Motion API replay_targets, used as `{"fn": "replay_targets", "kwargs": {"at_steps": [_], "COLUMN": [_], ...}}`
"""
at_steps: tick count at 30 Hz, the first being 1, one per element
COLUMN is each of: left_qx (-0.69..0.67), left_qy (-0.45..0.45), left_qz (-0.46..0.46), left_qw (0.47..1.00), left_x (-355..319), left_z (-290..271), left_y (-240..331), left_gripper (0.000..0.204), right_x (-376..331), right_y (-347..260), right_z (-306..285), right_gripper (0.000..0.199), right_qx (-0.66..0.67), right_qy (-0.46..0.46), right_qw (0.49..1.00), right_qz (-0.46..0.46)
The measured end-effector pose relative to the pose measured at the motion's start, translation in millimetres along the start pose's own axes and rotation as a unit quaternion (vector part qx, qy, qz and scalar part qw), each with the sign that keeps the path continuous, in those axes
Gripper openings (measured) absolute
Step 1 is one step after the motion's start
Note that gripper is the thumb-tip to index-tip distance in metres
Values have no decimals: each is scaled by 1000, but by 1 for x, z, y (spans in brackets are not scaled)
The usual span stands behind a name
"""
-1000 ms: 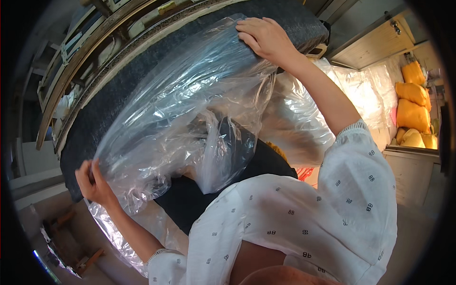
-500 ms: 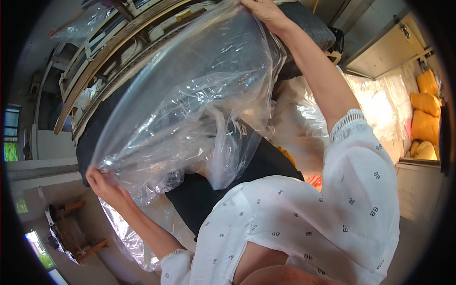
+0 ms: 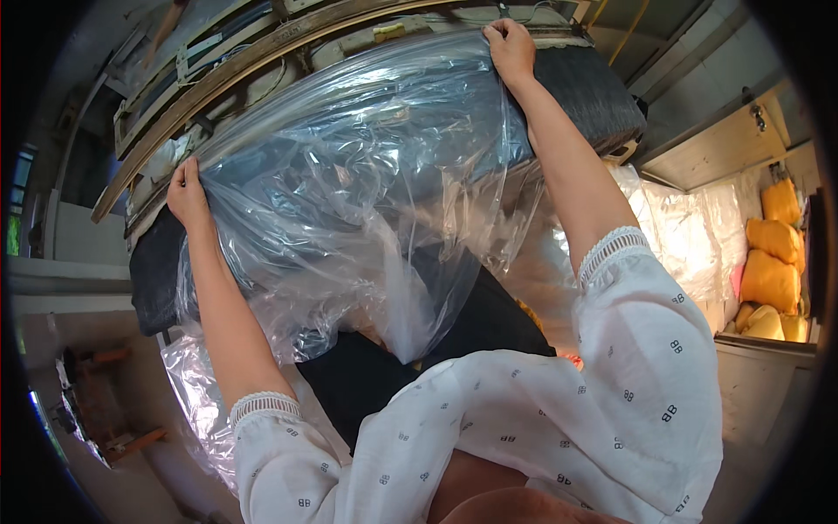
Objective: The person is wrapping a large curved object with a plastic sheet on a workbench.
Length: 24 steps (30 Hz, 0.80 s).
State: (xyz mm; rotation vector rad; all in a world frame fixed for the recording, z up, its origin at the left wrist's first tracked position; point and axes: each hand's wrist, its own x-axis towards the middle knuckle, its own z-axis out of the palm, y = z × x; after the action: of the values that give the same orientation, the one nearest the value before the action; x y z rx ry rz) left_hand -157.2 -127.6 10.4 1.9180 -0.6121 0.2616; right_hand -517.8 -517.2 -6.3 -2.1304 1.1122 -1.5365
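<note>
A wide sheet of clear plastic film [image 3: 336,162], creased and shiny, is stretched between my two hands and hangs down over my lap. My left hand [image 3: 188,194] pinches its upper left edge near the machine's front. Farther right and farther off, my right hand [image 3: 511,52] grips the upper right edge with closed fingertips. Beneath the film lies a dark covered work surface [image 3: 589,96], showing at both ends. Gathered folds of film bunch together above my black-clad legs [image 3: 497,310].
A long wooden bar [image 3: 166,135] runs across the machine behind the film. More clear plastic [image 3: 201,406] hangs at the lower left. To the right are stacked yellow bundles [image 3: 772,271] and shiny plastic-wrapped material [image 3: 681,227]. A brown-legged stand [image 3: 105,402] is at the left.
My left hand has moved up and forward with the film's edge, near the wooden bar. My right hand has shifted slightly right and down. The film now lies spread across the dark surface.
</note>
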Motion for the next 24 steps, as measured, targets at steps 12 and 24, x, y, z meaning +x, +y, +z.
{"fn": "replay_targets", "kwargs": {"at_steps": [12, 24], "left_qx": [180, 175], "left_qy": [33, 14], "left_qz": [11, 9], "left_qw": [983, 984], "left_x": [13, 14], "left_z": [8, -16], "left_y": [5, -6], "left_gripper": [40, 54], "right_x": [4, 12], "right_y": [-5, -2], "right_z": [0, -1], "right_gripper": [37, 48], "right_qx": [-124, -49], "right_qy": [37, 63], "right_qw": [989, 987], "right_qz": [74, 139]}}
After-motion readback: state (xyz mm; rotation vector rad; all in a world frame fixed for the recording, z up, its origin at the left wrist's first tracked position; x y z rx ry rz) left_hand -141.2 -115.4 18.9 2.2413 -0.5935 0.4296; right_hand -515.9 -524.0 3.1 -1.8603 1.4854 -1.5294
